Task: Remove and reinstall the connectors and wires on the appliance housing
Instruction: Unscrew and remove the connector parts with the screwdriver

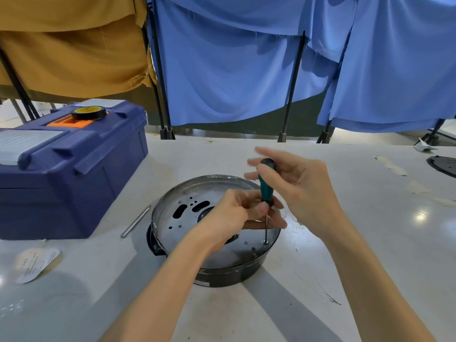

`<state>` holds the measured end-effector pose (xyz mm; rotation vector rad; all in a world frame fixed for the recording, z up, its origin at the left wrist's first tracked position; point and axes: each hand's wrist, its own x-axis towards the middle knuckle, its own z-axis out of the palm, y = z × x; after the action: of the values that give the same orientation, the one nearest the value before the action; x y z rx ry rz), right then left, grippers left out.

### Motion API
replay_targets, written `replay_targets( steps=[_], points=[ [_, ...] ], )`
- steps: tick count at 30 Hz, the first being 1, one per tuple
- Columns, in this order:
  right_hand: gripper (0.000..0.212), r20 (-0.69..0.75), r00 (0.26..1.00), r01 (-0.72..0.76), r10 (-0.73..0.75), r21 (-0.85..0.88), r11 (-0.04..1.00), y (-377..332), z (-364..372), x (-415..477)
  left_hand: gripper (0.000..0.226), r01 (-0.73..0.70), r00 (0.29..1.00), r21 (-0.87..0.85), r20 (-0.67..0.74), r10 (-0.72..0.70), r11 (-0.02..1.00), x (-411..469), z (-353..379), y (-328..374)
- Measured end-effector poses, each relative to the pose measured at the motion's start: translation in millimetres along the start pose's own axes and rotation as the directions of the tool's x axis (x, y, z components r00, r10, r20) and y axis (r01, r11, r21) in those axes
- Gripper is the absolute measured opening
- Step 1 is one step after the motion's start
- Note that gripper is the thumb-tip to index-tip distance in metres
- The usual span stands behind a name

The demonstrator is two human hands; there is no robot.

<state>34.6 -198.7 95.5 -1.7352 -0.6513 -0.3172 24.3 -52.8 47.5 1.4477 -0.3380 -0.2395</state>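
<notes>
The round appliance housing [187, 218], a dark shell with a shiny perforated metal plate inside, sits on the white table in the middle of the view. A green-handled screwdriver [265, 187] stands nearly upright in it, its tip on a screw [265, 242] near the plate's right rim. My left hand [237, 213] pinches the lower end of the handle and the shaft. My right hand [293, 183] is at the top of the handle with its fingers spread and blurred, thumb against the handle. No wires or connectors show.
A blue toolbox [69, 169] stands at the left with a roll of black tape [89, 112] on its lid. A metal rod [135, 221] lies between toolbox and housing. A paper label [34, 265] lies at front left. Another dark part [444, 165] sits at the far right edge.
</notes>
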Motion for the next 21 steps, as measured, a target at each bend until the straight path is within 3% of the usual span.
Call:
replay_targets(
  steps=[2, 4, 7, 9, 11, 13, 15, 17, 21],
  points=[
    [0.020, -0.017, 0.999, 0.031, -0.031, -0.032, 0.999, 0, 1, -2, 0.021, 0.002, 1.000, -0.039, 0.003, -0.002, 0.999, -2, 0, 1],
    [0.016, -0.149, 0.987, 0.038, -0.055, -0.120, 0.992, 1, 5, -5, 0.015, -0.011, 0.999, -0.079, -0.031, 0.009, 0.997, -3, 3, 1],
    [0.020, -0.392, 0.911, 0.018, -0.131, -0.278, 0.960, 6, 17, -11, 0.012, -0.024, 0.997, -0.034, -0.071, 0.021, 0.999, 1, 11, -1],
    [0.025, -0.477, 0.867, -0.009, -0.146, -0.307, 0.952, 6, 20, -15, 0.014, -0.013, 0.998, 0.003, -0.058, 0.014, 1.000, 4, 14, -1],
    [0.029, -0.395, 0.916, -0.029, -0.076, -0.253, 0.967, 5, 14, -13, 0.018, -0.005, 0.999, 0.010, -0.040, 0.006, 1.000, 4, 12, -1],
    [0.035, -0.182, 0.983, -0.040, 0.022, -0.096, 0.995, 3, 5, -11, 0.022, 0.008, 1.000, -0.016, -0.018, -0.008, 1.000, 2, 7, 0],
    [0.037, -0.045, 0.999, -0.009, 0.010, 0.016, 1.000, 2, 3, -11, 0.024, 0.010, 1.000, -0.044, 0.009, -0.010, 0.999, -1, 3, 1],
    [0.024, -0.075, 0.997, 0.028, -0.030, -0.021, 0.999, 2, 5, -13, 0.020, 0.012, 1.000, -0.051, 0.007, -0.011, 0.999, -3, 2, 1],
    [0.011, -0.305, 0.949, 0.029, -0.085, -0.185, 0.982, 4, 16, -15, 0.017, -0.003, 0.997, -0.009, -0.078, 0.002, 1.000, -3, 9, 3]
  ],
)
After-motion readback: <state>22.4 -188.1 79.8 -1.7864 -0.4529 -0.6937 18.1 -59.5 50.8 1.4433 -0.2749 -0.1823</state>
